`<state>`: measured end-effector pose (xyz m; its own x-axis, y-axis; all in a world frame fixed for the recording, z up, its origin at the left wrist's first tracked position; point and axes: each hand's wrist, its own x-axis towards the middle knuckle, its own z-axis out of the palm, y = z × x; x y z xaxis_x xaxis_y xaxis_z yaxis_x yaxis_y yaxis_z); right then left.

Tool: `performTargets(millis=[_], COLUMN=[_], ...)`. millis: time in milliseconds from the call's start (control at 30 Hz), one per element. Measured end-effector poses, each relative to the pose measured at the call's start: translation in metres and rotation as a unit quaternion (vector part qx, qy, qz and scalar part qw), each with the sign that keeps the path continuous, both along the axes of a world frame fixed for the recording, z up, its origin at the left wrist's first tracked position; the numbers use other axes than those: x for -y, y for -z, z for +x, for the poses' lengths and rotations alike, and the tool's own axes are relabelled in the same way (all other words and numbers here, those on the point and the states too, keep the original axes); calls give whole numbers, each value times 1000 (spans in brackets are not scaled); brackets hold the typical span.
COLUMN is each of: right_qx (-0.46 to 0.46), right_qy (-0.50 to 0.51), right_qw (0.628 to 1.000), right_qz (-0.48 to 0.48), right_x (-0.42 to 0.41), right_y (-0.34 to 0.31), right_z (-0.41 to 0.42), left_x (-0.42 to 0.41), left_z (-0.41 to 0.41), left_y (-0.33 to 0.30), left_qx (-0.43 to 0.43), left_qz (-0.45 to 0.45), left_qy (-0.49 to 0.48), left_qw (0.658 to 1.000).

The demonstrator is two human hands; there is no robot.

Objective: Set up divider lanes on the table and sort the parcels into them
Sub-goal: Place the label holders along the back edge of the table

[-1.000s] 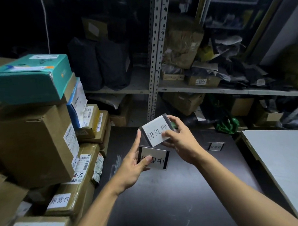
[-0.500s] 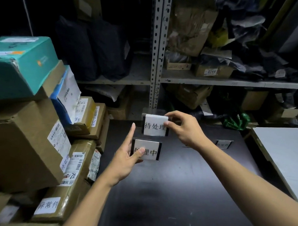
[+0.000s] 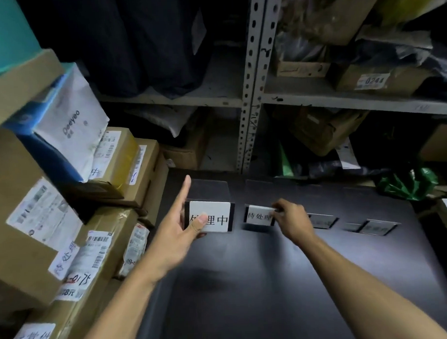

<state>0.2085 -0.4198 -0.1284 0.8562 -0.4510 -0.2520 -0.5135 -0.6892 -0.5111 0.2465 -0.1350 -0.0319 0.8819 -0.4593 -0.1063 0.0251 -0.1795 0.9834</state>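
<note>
Head view: left hand (image 3: 178, 237) holds a white label divider (image 3: 211, 216) upright at the back of the dark table (image 3: 247, 295), thumb pressed on its face, index finger straight up along its left edge; right hand (image 3: 292, 221) pinches a second label divider (image 3: 259, 215) by its right edge, just right of the first, base on or just above the table, can't tell which. Two more dividers (image 3: 376, 227) stand further right in the same row. Parcels (image 3: 113, 224) sit stacked at the table's left, none in a lane yet.

Advice: seat the right divider flat and square to the row before letting go; keep even gaps so boxes fit; face labels forward; steady the left one until it stands alone.
</note>
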Motion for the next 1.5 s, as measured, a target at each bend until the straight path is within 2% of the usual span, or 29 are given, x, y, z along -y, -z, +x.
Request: performTargets(millis=[367,400,467,533,633,667,733,833,967,1033,1133,1500], right_qx=[-35,-31,48,140,111,92,86,98,95,86,78,33], right_qy=[-26,-37,-36,7,-2,-12,-12,48,39,27,23,12], right_qw=[999,999,998,981,905,888,891,904,925,938,950,955], right_qz=[-1,-6,12,132,411,451,446,414,366,334,300,294], right_x=[7,5,-11,-40,-91,-102,-116,-129,-141,-143,-147,-156], right_y=[31,28,11,-18,-50,-49,-38,-27,-18,-4,13,66], right_z=[15,16,19,18,18,19,26,39,50,60,75,108], left_x=[9,9,7,6,6,7,6,3,6,11,17,19], left_z=[1,1,4,9,23,28,39,52,69,78,92,135], left_y=[26,26,25,25,31,33,37,47,59,67,80,131], left_qx=[-23,-23,-27,-37,-96,-114,-144,-197,-259,-246,-220,-225], left_qz=[1,2,2,16,27,35,56,61,24,24,51,136], left_qy=[-6,-5,-4,0,14,21,31,22,-67,-107,-108,-94], left_qw=[1000,1000,1000,999,995,993,988,978,963,963,968,960])
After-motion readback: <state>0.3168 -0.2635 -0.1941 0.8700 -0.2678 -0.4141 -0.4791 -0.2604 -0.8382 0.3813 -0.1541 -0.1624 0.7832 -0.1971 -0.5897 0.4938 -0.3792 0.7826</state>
